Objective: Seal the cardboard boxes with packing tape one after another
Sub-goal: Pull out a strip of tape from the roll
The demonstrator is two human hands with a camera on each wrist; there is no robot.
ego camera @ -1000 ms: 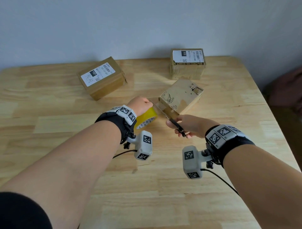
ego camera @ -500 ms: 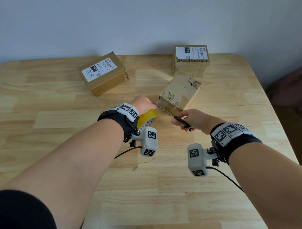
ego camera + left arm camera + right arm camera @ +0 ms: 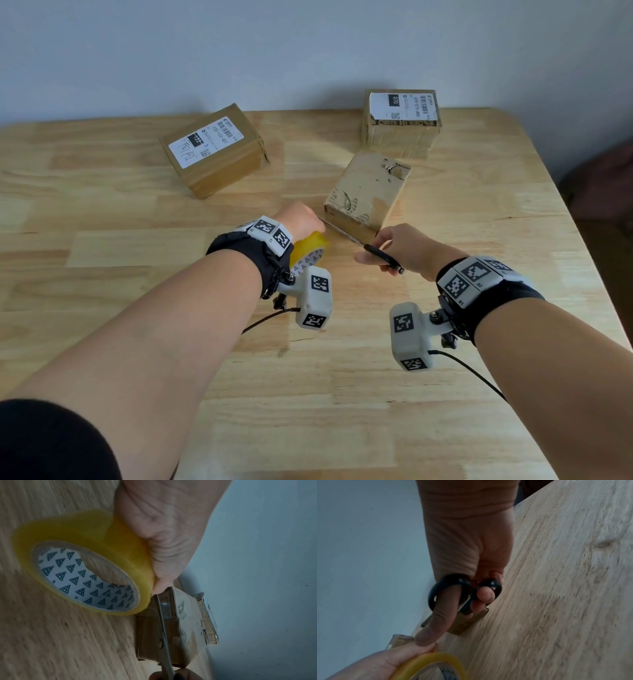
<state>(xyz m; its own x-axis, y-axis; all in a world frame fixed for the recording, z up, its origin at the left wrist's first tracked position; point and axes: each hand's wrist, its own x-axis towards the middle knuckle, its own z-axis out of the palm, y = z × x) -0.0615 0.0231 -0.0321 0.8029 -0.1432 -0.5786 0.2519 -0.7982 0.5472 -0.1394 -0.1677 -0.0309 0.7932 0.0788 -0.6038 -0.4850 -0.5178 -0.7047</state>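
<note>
Head view: left hand (image 3: 301,221) grips the tape roll (image 3: 310,251) near the unlabeled box (image 3: 366,193) on the bench (image 3: 342,394); right hand (image 3: 394,248), holding the scissors (image 3: 363,245), has moved slightly right since before.

Both bare arms reach forward and come close together in the middle. The left hand (image 3: 301,219) is curled tight with its back turned up, and it grips a roll of tape (image 3: 310,251). The right hand (image 3: 399,248) is just beside it, with its thumb and fingers pushed through the black loops of the scissors (image 3: 373,251). Each wrist wears a black band.
</note>
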